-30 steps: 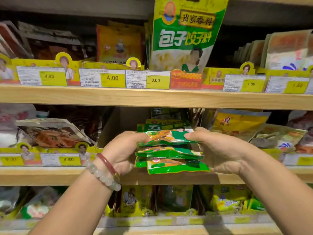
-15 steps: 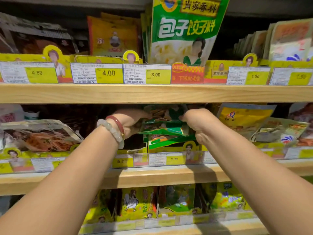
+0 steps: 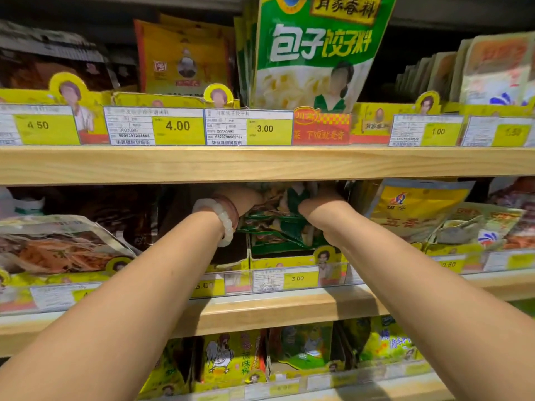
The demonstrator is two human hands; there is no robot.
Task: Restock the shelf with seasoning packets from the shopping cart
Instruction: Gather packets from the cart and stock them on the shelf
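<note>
Wooden shop shelves [image 3: 260, 163] under warm light.

Glossy plastic packets [image 3: 278, 227]; matt (pale) wood shelf [image 3: 260, 164]

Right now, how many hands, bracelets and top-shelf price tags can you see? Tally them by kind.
Hands: 2 (left hand, right hand)
Bracelets: 2 (white bracelet, red bracelet)
Top-shelf price tags: 5
Total: 9
</note>
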